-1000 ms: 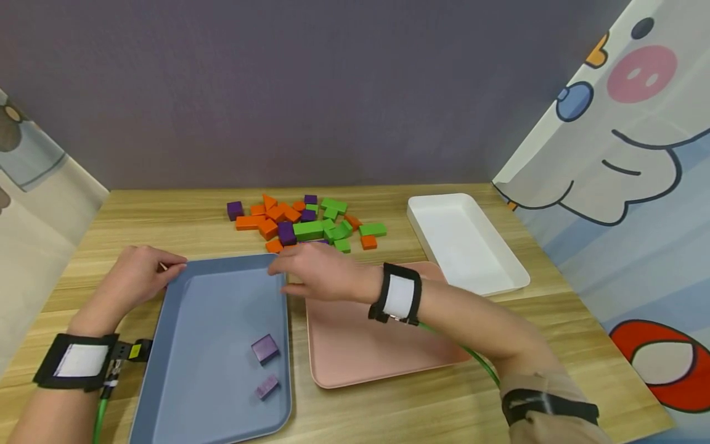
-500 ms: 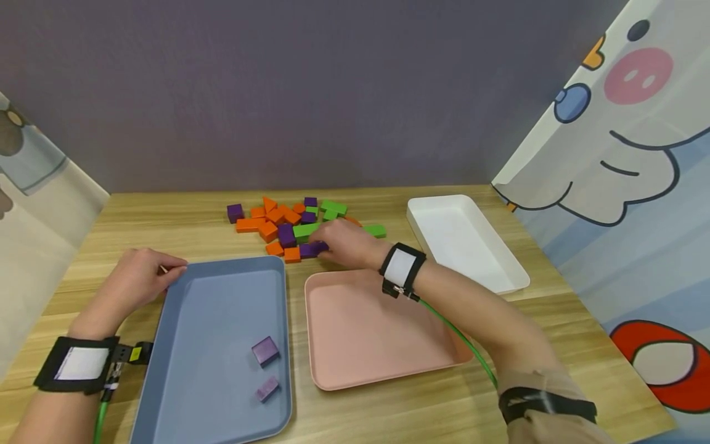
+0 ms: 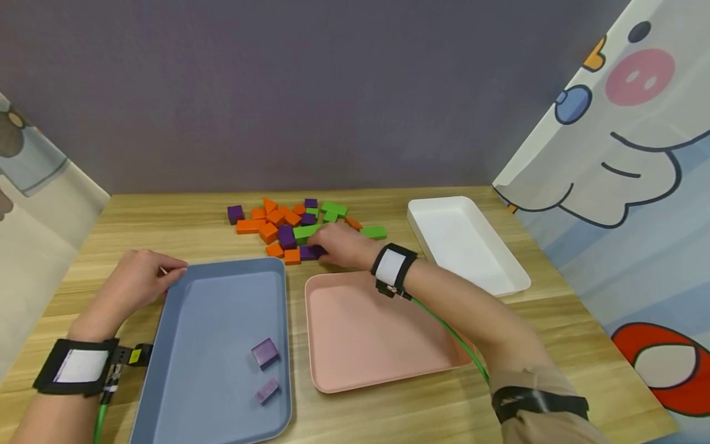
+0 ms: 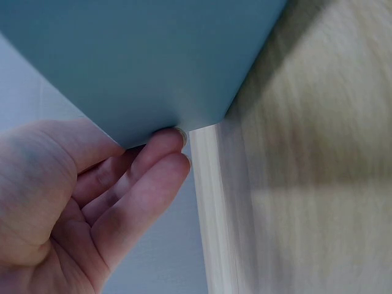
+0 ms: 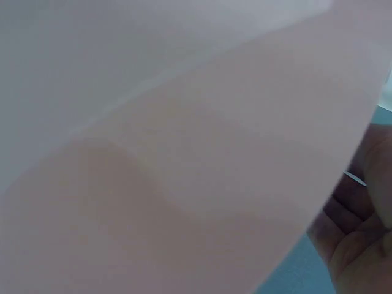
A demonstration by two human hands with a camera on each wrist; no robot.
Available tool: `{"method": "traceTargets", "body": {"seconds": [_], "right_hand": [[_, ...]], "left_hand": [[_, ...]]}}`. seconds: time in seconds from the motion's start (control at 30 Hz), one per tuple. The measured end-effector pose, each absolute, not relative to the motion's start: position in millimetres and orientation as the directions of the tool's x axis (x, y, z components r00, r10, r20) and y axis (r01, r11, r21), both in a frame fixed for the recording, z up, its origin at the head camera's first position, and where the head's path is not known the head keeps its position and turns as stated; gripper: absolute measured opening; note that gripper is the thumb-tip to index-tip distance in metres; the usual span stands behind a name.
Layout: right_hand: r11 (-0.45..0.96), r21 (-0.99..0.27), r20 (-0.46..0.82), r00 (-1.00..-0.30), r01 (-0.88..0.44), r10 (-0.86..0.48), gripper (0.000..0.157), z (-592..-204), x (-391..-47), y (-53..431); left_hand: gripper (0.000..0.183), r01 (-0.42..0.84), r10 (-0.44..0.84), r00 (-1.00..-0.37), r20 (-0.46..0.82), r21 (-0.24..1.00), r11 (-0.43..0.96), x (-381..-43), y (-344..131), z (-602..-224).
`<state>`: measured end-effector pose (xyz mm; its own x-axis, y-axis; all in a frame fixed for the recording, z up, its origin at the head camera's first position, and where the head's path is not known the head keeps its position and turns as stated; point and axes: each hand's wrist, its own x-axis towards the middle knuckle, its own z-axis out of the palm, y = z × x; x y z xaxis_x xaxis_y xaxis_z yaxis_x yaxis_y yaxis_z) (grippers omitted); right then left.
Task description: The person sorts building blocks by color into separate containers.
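My left hand pinches the far left corner of the blue tray, thumb and fingertips on its rim; the left wrist view shows the blue tray over the curled fingers. My right hand is at the near side of the block pile, its finger and thumb around a purple block, its right end covered by the hand. In the right wrist view the pink tray hides most of the right hand, including the fingertips. Inside the blue tray lie a purple cube and a smaller purple block.
Orange blocks, green blocks and purple ones form the pile on the wooden table. The pink tray lies under the right forearm. A white tray stands at the right. A grey wall closes the back.
My right hand has moved from above the blue tray's far right corner to the block pile, then shifted slightly left around the purple block. The left hand has stayed at its corner.
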<state>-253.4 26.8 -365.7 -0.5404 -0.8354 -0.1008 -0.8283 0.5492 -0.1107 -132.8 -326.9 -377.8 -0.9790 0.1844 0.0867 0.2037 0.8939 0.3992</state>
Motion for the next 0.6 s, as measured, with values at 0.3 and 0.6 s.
{"method": "traceTargets", "body": {"seconds": [0.3,0.6], "right_hand": [[0.554,-0.076,-0.071,-0.550,-0.829,-0.832,0.023,-377.7,-252.0,24.2],[0.567,-0.113,-0.038,-0.566,-0.816,-0.823,0.027,-368.2,-247.9,29.8]], "left_hand": [[0.024,0.226,0.196,-0.974,0.116,0.382,0.896,-130.5,-327.2,-378.7],[0.025,0.219,0.189,-0.975,0.113,0.389,0.895,-131.4,-325.7,-377.9]]}}
